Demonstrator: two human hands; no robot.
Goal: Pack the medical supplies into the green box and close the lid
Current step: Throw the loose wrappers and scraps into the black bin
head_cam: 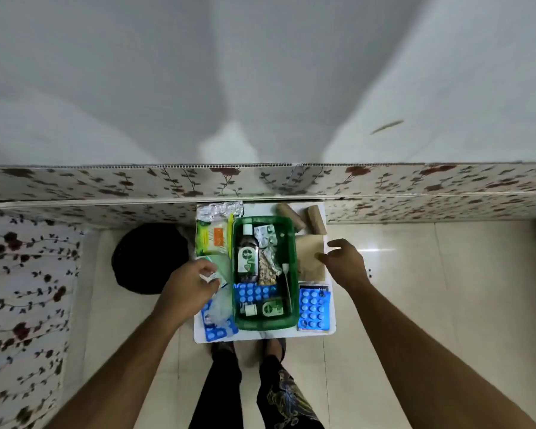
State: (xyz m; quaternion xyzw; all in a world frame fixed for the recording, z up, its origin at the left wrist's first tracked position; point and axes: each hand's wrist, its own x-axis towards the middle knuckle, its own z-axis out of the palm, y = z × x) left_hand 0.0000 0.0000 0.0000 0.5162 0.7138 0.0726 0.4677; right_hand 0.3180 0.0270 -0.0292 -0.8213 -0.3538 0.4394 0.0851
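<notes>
The green box (294, 243) stands open on a small white table (260, 335). Inside it lie a brown antiseptic bottle (248, 254), a blue pill strip (250, 295), a silver blister pack (266, 234) and a thin white stick (287, 281). My left hand (190, 286) is left of the box, its fingers closed on a small white packet (209, 276). My right hand (344, 262) hovers over a brown paper envelope (307, 255) right of the box, fingers spread, holding nothing.
Two brown bandage rolls (316, 218) lie at the table's back right. A blue pill strip (313, 308) sits at the front right, another (218, 331) at the front left. A green-orange packet (212, 238) and a silver foil strip (218, 209) lie at the back left. A black round object (149, 258) stands on the floor.
</notes>
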